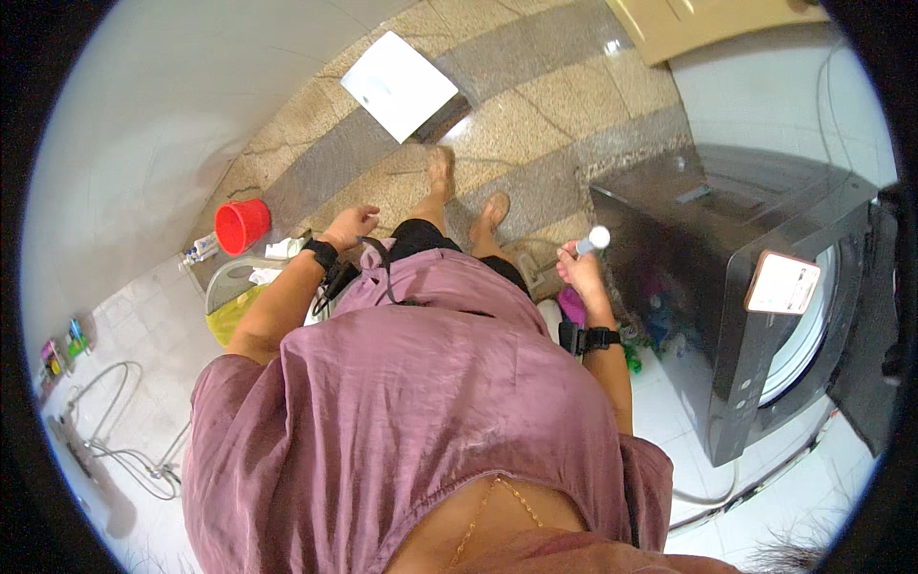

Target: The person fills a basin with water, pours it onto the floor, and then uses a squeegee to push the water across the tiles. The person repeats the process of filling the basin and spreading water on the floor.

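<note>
In my right hand (582, 273) is a small cylindrical object (594, 240) with a round white end, gripped between thumb and fingers. This hand is beside the dark washing machine (667, 237), whose round door stands open at the right. My left hand (351, 227) hangs in front of my left hip, fingers loosely bent, with nothing visible in it. A black strap (387, 269) lies over my shirt near that hand. A yellow and grey container (237, 305) with white items in it sits below my left forearm, partly hidden by it.
A red bucket (242, 227) stands by the left wall. A white square-topped object (400, 87) is on the tiled floor ahead of my feet. A lit phone (782, 283) rests at the washing machine's edge. A hose (122, 445) hangs at left; a yellowish door (706, 25) is at upper right.
</note>
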Tool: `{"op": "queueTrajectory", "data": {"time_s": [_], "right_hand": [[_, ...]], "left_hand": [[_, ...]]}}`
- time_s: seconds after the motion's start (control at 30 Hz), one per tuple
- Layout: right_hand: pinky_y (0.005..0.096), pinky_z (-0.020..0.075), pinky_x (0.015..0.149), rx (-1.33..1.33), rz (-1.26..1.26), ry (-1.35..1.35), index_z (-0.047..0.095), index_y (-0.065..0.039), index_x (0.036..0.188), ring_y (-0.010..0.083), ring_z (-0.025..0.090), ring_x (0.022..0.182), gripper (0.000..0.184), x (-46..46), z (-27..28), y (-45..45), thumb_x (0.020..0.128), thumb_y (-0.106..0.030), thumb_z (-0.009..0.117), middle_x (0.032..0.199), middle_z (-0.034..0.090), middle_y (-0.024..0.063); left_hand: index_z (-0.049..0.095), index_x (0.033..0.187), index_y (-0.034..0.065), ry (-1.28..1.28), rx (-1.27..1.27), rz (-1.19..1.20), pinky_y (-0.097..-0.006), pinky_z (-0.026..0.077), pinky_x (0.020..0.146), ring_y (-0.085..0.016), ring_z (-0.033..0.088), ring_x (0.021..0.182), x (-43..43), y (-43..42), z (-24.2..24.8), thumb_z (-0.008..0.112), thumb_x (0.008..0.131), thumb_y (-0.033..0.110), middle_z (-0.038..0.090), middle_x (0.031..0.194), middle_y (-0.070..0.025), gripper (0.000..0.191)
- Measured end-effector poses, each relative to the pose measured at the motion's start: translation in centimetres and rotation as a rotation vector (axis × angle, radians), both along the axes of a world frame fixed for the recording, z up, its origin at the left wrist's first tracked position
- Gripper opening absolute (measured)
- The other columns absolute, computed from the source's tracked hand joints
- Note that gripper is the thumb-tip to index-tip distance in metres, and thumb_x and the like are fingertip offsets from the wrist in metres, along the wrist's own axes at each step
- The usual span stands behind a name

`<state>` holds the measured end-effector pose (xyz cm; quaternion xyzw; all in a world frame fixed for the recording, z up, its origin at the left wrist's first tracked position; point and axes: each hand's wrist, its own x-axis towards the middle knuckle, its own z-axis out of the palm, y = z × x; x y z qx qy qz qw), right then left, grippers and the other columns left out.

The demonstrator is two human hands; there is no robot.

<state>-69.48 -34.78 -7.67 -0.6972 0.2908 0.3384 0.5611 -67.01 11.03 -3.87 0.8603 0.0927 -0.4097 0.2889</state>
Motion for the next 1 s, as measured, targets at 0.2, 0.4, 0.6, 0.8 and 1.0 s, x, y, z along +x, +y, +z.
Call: {"op": "queueTrajectory", "data": {"time_s": [0.2,0.4,0.6,0.8,1.0], "right_hand": [[0.0249,0.0477,0.061,0.545,-0.028,0.218,0.05,-0.01,0.108,0.0124,0.057,0.08,0.023,8.1,8.1,1.1,0.086,-0.017,0.046,0.087,0.058,0.0058],[0.0285,0.0504,0.054,0.429,-0.151,0.289,0.041,-0.009,0.124,0.0172,0.058,0.069,0.039,8.5,8.2,3.0,0.086,-0.016,0.046,0.087,0.057,0.007],[0.0391,0.0463,0.055,-0.194,0.422,0.137,0.044,-0.005,0.115,0.0286,0.056,0.065,0.031,4.0,0.0,2.2,0.086,-0.015,0.044,0.08,0.058,0.0178],[0.0456,0.044,0.068,-0.572,0.667,0.328,0.051,0.0,0.1,0.0401,0.056,0.083,0.025,-6.3,2.5,1.9,0.085,-0.02,0.046,0.088,0.058,0.0248],[0.0477,0.0443,0.069,-0.635,0.699,0.248,0.048,-0.001,0.104,0.042,0.056,0.084,0.029,3.2,0.5,7.5,0.086,-0.023,0.045,0.09,0.058,0.0259]], "left_hand": [[0.055,0.112,0.0057,0.004,-0.004,0.131,-0.0354,0.044,0.082,-0.031,0.058,0.093,-0.6,1.3,-0.1,0.051,0.079,0.024,0.061,0.098,-0.0201,0.038],[0.051,0.116,0.0005,0.014,0.001,0.02,-0.0332,0.045,0.076,-0.027,0.059,0.089,1.0,4.0,-1.8,0.051,0.08,0.017,0.06,0.101,-0.0189,0.039],[0.054,0.114,0.0045,0.057,-0.001,0.056,-0.0377,0.043,0.084,-0.034,0.056,0.097,5.4,6.4,-2.6,0.048,0.083,0.029,0.059,0.102,-0.0215,0.04],[0.053,0.115,0.0029,-0.001,-0.123,0.188,-0.0348,0.045,0.08,-0.029,0.059,0.092,8.1,9.0,-3.7,0.05,0.083,0.025,0.061,0.1,-0.0203,0.039],[0.051,0.117,0.002,0.067,-0.128,0.321,-0.0323,0.047,0.069,-0.021,0.06,0.075,8.8,13.9,-4.5,0.051,0.084,0.025,0.061,0.097,-0.0162,0.04]]}}
